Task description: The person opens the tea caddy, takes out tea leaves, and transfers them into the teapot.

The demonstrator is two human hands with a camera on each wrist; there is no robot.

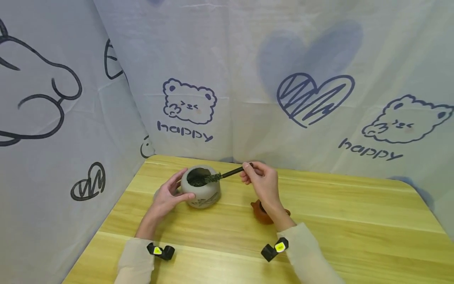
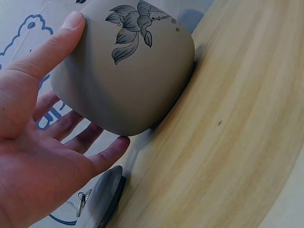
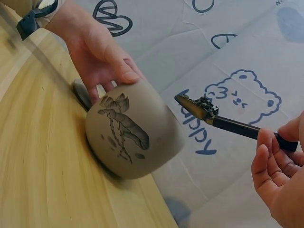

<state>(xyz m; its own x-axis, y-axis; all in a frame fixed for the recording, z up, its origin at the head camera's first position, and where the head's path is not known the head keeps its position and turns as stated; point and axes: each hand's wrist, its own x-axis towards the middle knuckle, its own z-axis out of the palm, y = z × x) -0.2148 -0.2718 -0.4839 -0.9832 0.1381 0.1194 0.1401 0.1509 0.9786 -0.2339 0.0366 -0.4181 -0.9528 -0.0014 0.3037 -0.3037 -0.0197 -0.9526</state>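
A grey round tea jar [image 1: 202,195] painted with a lotus stands on the wooden table; its open mouth shows dark tea leaves [image 1: 196,180] inside. My left hand [image 1: 169,196] holds the jar from the left, thumb on the near side [image 2: 73,21] and fingers around the far side. Between thumb and fingers, my right hand [image 1: 261,182] pinches the dark handle of a tea scoop [image 3: 237,127]. Leaves [image 3: 207,106] are heaped on its scoop end, which is above the jar's rim. Below the right wrist sits a reddish-brown clay teapot [image 1: 261,216], partly hidden by the forearm.
A grey lid [image 2: 102,195] lies on the table beside the jar, near the left hand; the head view hides it mostly. Pale printed cloth [image 1: 248,130] hangs behind the table [image 1: 337,221] and along its left side.
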